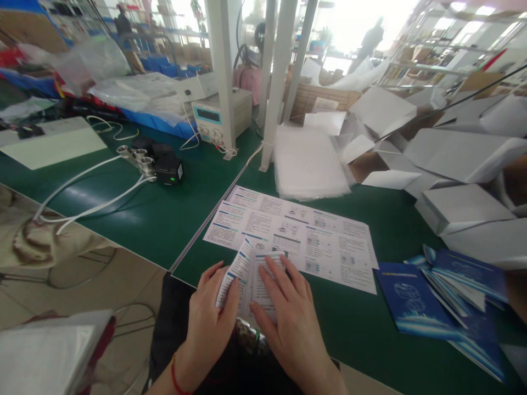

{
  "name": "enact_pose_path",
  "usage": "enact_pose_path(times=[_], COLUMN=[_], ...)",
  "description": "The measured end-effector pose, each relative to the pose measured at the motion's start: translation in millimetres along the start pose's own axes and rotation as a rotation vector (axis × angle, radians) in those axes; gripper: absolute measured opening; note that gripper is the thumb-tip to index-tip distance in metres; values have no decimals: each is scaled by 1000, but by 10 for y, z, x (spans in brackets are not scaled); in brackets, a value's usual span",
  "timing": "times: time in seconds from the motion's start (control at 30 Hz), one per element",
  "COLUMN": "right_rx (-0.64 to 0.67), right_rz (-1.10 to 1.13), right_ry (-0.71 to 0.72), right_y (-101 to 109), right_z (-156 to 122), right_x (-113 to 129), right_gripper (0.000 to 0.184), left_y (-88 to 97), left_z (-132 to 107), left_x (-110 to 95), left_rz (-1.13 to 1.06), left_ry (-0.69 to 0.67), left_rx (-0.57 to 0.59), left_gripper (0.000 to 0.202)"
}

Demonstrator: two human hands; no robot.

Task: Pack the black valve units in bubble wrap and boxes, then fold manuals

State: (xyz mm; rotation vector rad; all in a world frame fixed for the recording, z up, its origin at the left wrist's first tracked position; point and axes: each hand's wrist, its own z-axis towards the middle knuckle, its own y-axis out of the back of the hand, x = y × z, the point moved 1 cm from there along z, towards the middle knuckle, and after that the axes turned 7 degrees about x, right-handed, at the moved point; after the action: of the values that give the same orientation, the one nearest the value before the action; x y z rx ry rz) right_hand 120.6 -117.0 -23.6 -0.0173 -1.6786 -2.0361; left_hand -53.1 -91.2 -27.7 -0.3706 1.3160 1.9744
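A printed leaflet (265, 285), partly folded, lies at the table's front edge between my hands. My left hand (216, 307) grips its raised left panel, thumb on the inner face and fingers behind. Pressed flat on the right panel is my right hand (284, 302), fingers stretched out. Just beyond them lie unfolded printed sheets (325, 241), overlapping one another, full of text and small diagrams. To the right, blue folded booklets (415, 302) rest in a loose pile.
White boxes (465, 153) crowd the right side. A stack of clear plastic bags (310, 164) lies behind the sheets, near metal posts (282, 71). A power supply (222, 115) stands at the back; black devices with white cables (167, 167) sit on the left table.
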Motion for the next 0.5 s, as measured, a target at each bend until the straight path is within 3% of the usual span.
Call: enact_pose_path(times=[0.2,0.5], right_rx=[82,41], right_rz=[-28,-41], right_ry=[-1,-30], right_y=[-52,-125], right_z=[38,37], right_x=[62,93], right_gripper=[46,46], left_y=[-3,-12], left_z=[-23,-54], left_x=[30,39], left_rz=[-62,-90], left_ry=[65,83], left_rx=[28,43], left_gripper=[20,21])
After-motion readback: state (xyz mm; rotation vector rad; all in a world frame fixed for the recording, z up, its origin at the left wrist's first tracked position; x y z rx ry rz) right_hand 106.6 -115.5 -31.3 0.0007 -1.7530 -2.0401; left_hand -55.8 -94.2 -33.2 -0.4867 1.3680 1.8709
